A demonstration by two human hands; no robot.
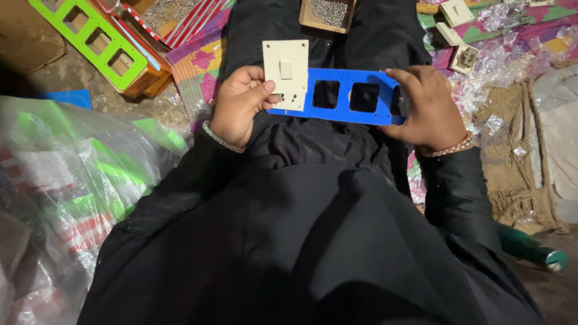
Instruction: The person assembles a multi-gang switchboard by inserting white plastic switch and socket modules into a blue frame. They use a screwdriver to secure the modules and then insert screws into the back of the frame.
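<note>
Overhead, head view: a blue plate (352, 97), long and flat, with a row of square cut-outs and small holes along its edges, is held level above the lap of a person in black clothing (313, 229). Three cut-outs show dark and empty. Over the plate's left end sits a cream switch (285, 74), a rectangular face with a small rocker at its middle and a few small holes near its lower edge; it stands taller than the plate and overlaps it.

Left hand (239, 105): fingers curled shut around the left end, thumb pressed across the lower edge of the cream switch, so it grips switch and plate together. A beaded bracelet circles that wrist.

Right hand (424, 108): fingers closed over the right end of the blue plate, index finger lying along the top edge, part of the last cut-out covered. A bracelet on this wrist too.

Surroundings: the person sits on the floor. A green plate (90, 39) of the same pattern lies on a wooden box at upper left. A small tray of screws (328, 13) rests beyond the hands. More cream switches (459, 33) lie at upper right on a patterned mat with crumpled clear wrap. A clear plastic bag (72, 180) with green parts fills the left side. Coarse sacking (512, 156) lies at right.
</note>
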